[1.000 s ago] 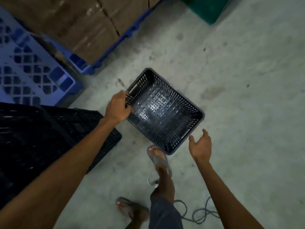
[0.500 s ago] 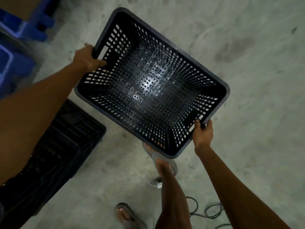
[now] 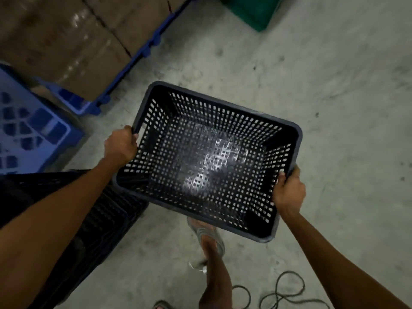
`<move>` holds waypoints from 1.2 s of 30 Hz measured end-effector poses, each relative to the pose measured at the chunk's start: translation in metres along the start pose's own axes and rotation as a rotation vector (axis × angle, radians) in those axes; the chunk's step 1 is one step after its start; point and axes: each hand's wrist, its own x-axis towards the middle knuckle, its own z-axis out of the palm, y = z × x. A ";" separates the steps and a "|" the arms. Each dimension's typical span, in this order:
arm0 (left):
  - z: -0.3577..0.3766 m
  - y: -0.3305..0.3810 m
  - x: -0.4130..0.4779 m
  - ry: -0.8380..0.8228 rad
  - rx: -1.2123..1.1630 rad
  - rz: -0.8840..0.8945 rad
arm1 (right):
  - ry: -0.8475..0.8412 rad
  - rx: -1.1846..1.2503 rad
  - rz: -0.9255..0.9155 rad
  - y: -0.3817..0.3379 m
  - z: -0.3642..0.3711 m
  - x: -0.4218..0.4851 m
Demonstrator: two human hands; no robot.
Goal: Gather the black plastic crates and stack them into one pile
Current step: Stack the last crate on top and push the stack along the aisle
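I hold an empty black perforated plastic crate (image 3: 209,161) off the concrete floor, open side up, slightly tilted. My left hand (image 3: 120,148) grips its left short rim. My right hand (image 3: 288,192) grips the opposite short rim at the lower right. More black crates (image 3: 104,221) sit on the floor at the lower left, partly hidden under my left forearm and under the held crate's near corner.
Blue plastic pallets (image 3: 33,130) lie at the left, one carrying wrapped cardboard boxes (image 3: 73,41) at the top left. A green bin (image 3: 252,10) stands at the top. My sandalled foot (image 3: 207,235) is under the crate. A dark cable (image 3: 281,293) coils on the floor at the bottom.
One second ago the crate stood on the floor with only my left hand on it. My right hand took the other rim and both hands lifted it; it has since turned towards level.
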 end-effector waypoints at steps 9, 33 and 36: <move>-0.289 0.052 -0.104 0.296 -0.173 0.075 | 0.209 -0.034 -0.357 -0.142 -0.271 -0.038; -0.847 -0.078 -0.596 1.434 -0.172 0.221 | 0.868 0.481 -0.934 -0.378 -0.756 -0.457; -0.856 -0.125 -0.648 1.517 -0.159 0.132 | 0.874 0.520 -1.045 -0.405 -0.762 -0.504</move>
